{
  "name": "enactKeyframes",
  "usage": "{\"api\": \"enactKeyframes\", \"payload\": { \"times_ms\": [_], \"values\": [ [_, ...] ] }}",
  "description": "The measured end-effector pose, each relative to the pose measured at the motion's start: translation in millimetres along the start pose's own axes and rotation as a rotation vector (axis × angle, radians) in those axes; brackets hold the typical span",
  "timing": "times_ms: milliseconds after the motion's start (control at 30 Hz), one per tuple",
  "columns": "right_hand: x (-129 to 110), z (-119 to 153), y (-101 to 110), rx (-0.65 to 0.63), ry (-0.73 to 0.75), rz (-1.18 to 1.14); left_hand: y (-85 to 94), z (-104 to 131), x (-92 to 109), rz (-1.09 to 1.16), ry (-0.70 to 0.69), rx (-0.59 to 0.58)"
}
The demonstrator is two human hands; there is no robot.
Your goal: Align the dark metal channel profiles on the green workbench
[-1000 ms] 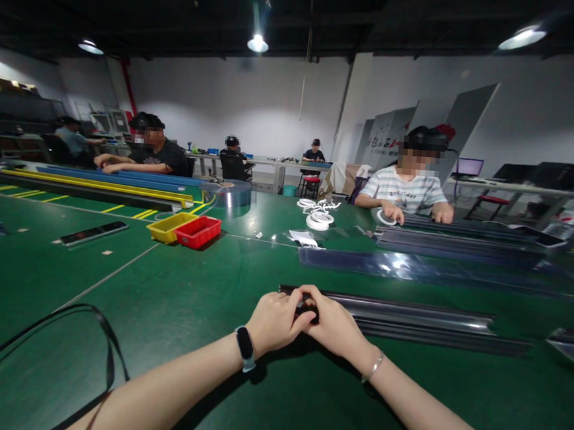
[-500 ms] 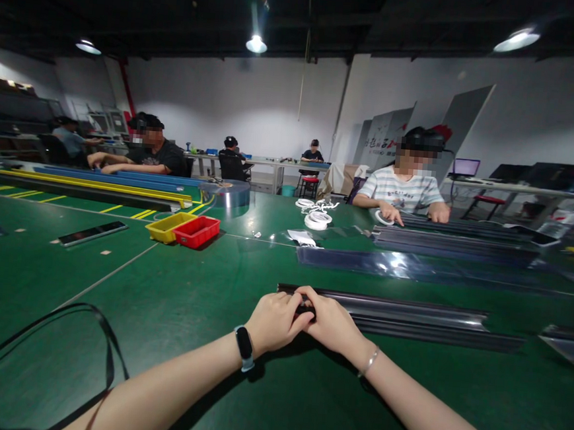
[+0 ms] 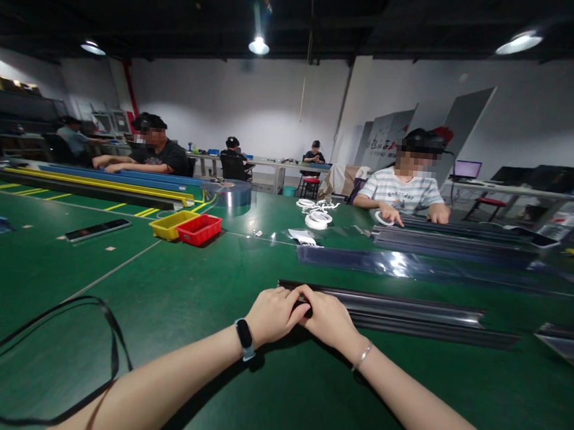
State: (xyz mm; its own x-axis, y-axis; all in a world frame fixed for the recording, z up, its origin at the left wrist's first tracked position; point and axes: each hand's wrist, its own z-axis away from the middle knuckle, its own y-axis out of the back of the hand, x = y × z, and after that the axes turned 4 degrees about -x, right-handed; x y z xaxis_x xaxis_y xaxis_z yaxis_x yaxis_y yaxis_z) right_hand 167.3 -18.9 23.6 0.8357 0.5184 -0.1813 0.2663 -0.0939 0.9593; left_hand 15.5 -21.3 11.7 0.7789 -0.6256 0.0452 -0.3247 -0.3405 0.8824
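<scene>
A long black profile [image 3: 413, 311] lies lengthwise on the green table, reaching from the middle to the right. At its left end my left hand [image 3: 273, 314] is closed round the profile's end, thumb pointing right. My right hand [image 3: 329, 319] grips the same end from the right side, its fingers touching those of my left hand. Between the two hands a small dark part of the profile shows; the fingertips behind it are hidden.
Yellow bin [image 3: 171, 224] and red bin [image 3: 199, 229] stand left of centre. A phone [image 3: 97, 230] lies farther left, a black strap [image 3: 112, 347] at the lower left. Clear film [image 3: 353, 260] and white rolls [image 3: 317, 219] lie beyond the profile. A person [image 3: 403, 188] works across the table.
The view has shifted slightly. Both hands stay at the profile's left end, with the fingers moved a little and less of the dark part showing between them.
</scene>
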Motion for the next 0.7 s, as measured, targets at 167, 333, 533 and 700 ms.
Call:
{"api": "enactKeyframes", "payload": {
  "times_ms": [167,333,533,700],
  "values": [
    [3,-2,-3,-0.010,0.023,0.084,4.4,0,3,0.000,-0.021,0.008],
    [0,-1,-3,-0.015,-0.007,0.113,0.2,-2,2,0.003,-0.049,-0.012],
    [-3,-2,-1,-0.038,-0.024,0.142,-6.6,-3,0,-0.051,-0.068,-0.006],
    [-2,-3,-6,0.013,0.015,0.203,-4.7,-4,0,-0.030,-0.072,0.006]
  ]
}}
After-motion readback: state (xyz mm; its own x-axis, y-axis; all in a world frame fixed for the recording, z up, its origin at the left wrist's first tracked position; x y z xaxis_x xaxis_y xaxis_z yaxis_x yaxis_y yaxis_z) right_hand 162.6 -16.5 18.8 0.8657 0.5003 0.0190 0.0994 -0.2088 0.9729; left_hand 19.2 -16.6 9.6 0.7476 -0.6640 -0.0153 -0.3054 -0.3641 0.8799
